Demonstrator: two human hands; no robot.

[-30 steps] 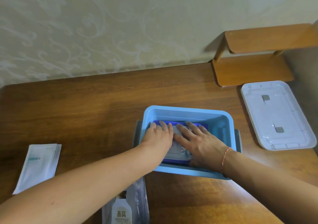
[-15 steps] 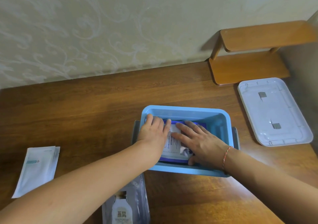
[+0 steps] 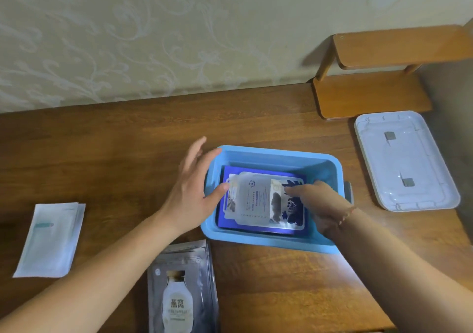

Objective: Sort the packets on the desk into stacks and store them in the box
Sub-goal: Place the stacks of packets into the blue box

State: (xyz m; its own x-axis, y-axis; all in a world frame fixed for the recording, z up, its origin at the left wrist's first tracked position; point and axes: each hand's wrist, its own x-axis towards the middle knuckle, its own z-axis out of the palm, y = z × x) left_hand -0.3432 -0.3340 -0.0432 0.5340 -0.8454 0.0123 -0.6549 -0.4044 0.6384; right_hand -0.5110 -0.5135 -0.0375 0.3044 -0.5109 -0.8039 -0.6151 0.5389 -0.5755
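Both hands have lifted: left hand (image 3: 190,191) open at box (image 3: 277,243) rim, right hand (image 3: 317,202) fingertips steadying packets (image 3: 258,199) flat.

Both bare forearms reach forward, the left hand (image 3: 190,189) spread open with fingers fanned and thumb extended to the right, the right hand (image 3: 316,204) palm-down, fingers pointing left, a thin bracelet (image 3: 346,215) at its wrist.

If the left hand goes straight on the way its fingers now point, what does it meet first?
Probably nothing close: the left hand points up past the blue box's left corner, over bare desk toward the wall. Depth is unclear.
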